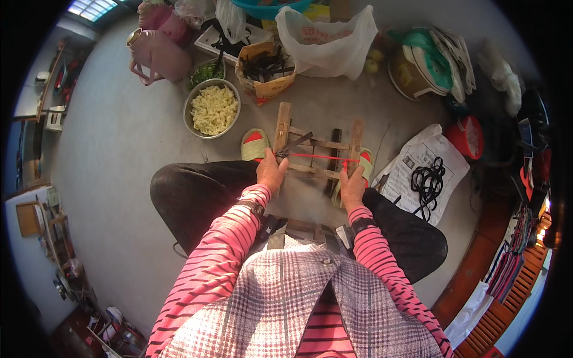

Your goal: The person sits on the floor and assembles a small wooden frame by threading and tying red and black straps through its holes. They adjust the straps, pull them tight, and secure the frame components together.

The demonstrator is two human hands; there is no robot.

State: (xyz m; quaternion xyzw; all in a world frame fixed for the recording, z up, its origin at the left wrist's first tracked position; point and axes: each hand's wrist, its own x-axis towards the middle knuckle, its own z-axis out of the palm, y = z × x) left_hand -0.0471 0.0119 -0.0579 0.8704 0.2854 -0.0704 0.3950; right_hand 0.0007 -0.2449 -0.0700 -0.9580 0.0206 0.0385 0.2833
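The frame (323, 144) is set between the slippers (255, 145), presumably for steadiness. The right hand (353, 187) is placed at its right side; grip cannot be determined. The cord (316, 156) is stretched toward the left hand (273, 172), apparently for tension. The strip (298, 142) is clamped in the left hand, angled forward-right.

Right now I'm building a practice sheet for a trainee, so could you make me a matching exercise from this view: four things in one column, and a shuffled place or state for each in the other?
Things:
1. Red cord
2. Black cord
3. Metal bowl
4. Tan bag

Places and states:
A. Lying in loops on a white sheet
B. Filled with pale yellow food
C. Holding dark strips
D. Running between the left hand and the right hand

Pairs: 1-D, 2-A, 3-B, 4-C
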